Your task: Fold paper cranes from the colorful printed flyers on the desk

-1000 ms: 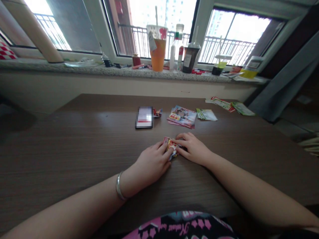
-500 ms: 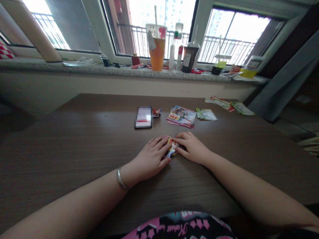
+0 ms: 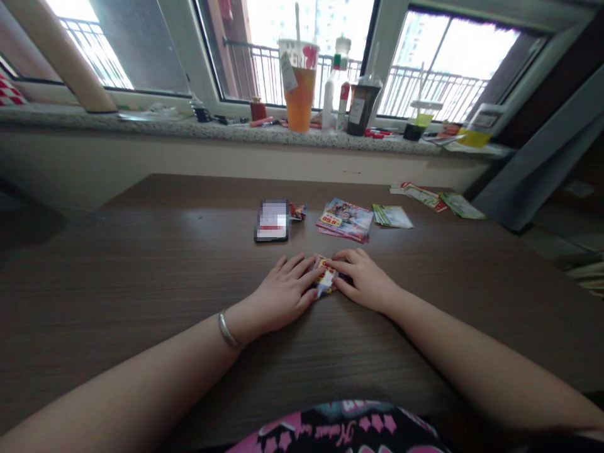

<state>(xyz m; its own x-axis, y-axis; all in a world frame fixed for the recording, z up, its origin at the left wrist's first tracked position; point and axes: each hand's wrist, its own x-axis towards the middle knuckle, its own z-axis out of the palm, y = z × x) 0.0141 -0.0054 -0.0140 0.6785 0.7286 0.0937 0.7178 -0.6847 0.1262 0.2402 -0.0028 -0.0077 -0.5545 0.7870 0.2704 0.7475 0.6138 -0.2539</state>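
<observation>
A small folded paper (image 3: 325,280) with colourful print, in red, yellow and white, lies on the brown table between my hands; it resembles the printed flyers behind it. My left hand (image 3: 283,294) lies flat with its fingers spread, the fingertips pressing on the paper's left part. From the other side, my right hand (image 3: 368,280) rests on the right edge, fingers and thumb apart and lightly bent. Its fingers cover that edge. Just beyond sits a stack of colourful flyers (image 3: 346,219).
A phone (image 3: 272,221) lies at the back left, beside a small crumpled or folded colourful piece (image 3: 297,212). Green-white papers (image 3: 392,216) and more leaflets (image 3: 462,206) are on the right. Drink cups (image 3: 301,94) and bottles line the stone windowsill (image 3: 155,129).
My left hand has slid slightly to the left, and a little more of the folded paper shows. My right hand stays nearly in place. The view has shifted a little.
</observation>
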